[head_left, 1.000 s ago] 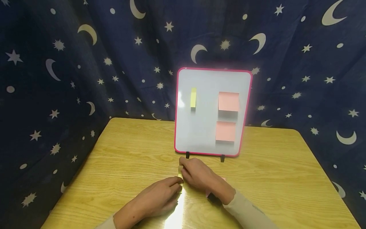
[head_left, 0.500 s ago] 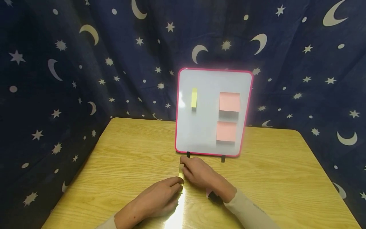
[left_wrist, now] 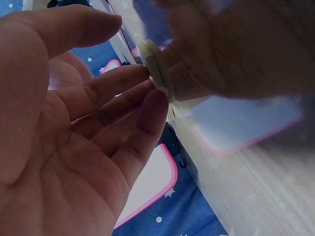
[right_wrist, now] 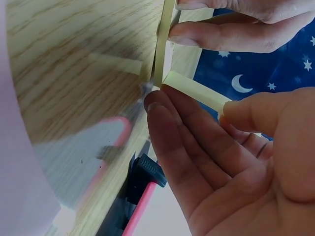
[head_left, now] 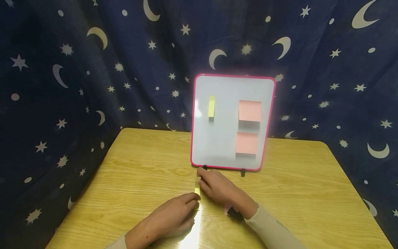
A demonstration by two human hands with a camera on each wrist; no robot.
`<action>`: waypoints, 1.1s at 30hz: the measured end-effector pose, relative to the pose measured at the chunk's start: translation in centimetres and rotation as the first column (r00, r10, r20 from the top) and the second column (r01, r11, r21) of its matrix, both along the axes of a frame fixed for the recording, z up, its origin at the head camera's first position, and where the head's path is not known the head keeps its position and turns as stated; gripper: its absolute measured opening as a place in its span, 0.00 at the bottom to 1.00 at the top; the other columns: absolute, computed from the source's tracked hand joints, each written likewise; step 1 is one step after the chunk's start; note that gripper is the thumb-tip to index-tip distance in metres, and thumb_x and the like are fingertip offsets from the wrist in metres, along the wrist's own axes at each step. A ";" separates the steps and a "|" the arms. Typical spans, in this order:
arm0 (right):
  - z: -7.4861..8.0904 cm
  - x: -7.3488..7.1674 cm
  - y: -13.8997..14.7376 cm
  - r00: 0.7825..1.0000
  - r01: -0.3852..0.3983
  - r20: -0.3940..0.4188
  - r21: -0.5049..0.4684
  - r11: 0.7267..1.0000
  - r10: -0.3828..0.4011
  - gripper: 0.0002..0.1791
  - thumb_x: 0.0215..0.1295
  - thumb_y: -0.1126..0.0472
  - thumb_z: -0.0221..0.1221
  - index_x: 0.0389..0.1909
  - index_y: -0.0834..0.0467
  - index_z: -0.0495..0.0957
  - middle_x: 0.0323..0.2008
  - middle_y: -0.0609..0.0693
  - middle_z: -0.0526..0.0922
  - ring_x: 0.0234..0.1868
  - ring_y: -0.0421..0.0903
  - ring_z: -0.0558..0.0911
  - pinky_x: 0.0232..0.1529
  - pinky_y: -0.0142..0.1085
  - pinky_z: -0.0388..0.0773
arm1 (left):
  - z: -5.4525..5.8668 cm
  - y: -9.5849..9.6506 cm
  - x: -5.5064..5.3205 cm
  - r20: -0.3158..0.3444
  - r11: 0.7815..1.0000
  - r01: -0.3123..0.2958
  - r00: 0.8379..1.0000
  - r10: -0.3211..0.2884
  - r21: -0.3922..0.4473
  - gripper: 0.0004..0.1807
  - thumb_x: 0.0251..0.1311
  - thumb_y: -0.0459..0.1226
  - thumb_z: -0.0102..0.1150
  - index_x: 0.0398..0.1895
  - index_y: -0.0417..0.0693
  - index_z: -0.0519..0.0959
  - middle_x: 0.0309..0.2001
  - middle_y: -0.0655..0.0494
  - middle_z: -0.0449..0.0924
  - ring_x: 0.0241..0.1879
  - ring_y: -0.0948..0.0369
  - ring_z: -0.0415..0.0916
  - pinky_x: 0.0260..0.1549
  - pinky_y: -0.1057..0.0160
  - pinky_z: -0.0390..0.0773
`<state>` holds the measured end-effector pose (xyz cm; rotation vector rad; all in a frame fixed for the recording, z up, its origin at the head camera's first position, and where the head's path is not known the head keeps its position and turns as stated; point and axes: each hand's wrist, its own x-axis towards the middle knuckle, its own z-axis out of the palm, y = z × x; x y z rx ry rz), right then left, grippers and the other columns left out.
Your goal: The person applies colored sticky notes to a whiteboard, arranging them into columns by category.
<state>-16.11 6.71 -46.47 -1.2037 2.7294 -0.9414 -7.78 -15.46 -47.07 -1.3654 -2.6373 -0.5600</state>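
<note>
A narrow yellow sticky note pad (head_left: 197, 192) lies on the table in front of the whiteboard. My left hand (head_left: 168, 214) presses its near part with fairly straight fingertips; in the left wrist view, the thumb stands apart from the pad. At the far end, my right hand (head_left: 217, 186) pinches the top sticky note (right_wrist: 194, 92) by its end, between thumb and finger. That note bends up from the pad, and its other end still meets it. A pink sticky note pad (head_left: 227, 209) sits partly hidden under the right forearm, beside a black object (head_left: 235, 214).
A pink-rimmed whiteboard (head_left: 224, 152) stands on black feet (head_left: 243, 172) at the back of the wooden table (head_left: 143, 159). One yellow note (head_left: 211, 106) is on its left, with two pink notes, an upper pink note (head_left: 250, 111) and a lower pink note (head_left: 246, 143), on its right. A starry curtain (head_left: 155, 69) hangs behind.
My right hand has moved slightly away, toward the whiteboard, drawing the yellow note's end along. More of the black object shows by the right wrist. The left hand stays nearly still.
</note>
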 end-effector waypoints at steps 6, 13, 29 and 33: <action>0.1 0.0 0.0 1.000 0.010 0.000 -0.003 1.000 -0.010 0.08 0.77 0.65 0.56 0.37 0.52 0.69 0.19 0.38 0.64 0.22 0.33 0.65 0.25 0.28 0.65 | 0.0 0.0 0.1 -0.012 1.000 -0.002 1.000 0.002 0.005 0.04 0.61 0.34 0.64 0.38 0.49 0.79 0.58 0.52 0.81 0.51 0.61 0.83 0.51 0.65 0.82; 1.0 0.0 0.2 0.998 0.054 0.011 -0.060 0.997 -0.054 0.06 0.75 0.66 0.56 0.39 0.52 0.72 0.19 0.36 0.64 0.22 0.32 0.63 0.24 0.28 0.64 | 0.0 0.0 0.2 -0.039 1.000 -0.001 0.999 0.001 0.013 0.06 0.59 0.34 0.66 0.38 0.48 0.79 0.56 0.53 0.81 0.50 0.62 0.82 0.52 0.65 0.82; 1.5 -0.2 0.3 0.976 0.069 -0.192 -0.181 0.981 -0.104 0.13 0.62 0.73 0.62 0.29 0.52 0.74 0.26 0.40 0.77 0.29 0.35 0.73 0.33 0.29 0.74 | -0.1 0.0 0.3 -0.025 1.000 -0.019 1.000 0.019 -0.001 0.08 0.58 0.36 0.67 0.39 0.48 0.80 0.57 0.53 0.81 0.51 0.62 0.83 0.50 0.63 0.83; 1.2 -0.4 0.4 0.934 0.047 -0.337 -0.213 0.976 -0.119 0.10 0.59 0.73 0.65 0.30 0.54 0.78 0.27 0.42 0.79 0.29 0.38 0.71 0.31 0.30 0.72 | -0.2 0.0 0.2 -0.045 1.000 -0.014 0.999 0.014 0.012 0.08 0.56 0.36 0.67 0.39 0.48 0.80 0.56 0.54 0.81 0.49 0.63 0.82 0.49 0.65 0.83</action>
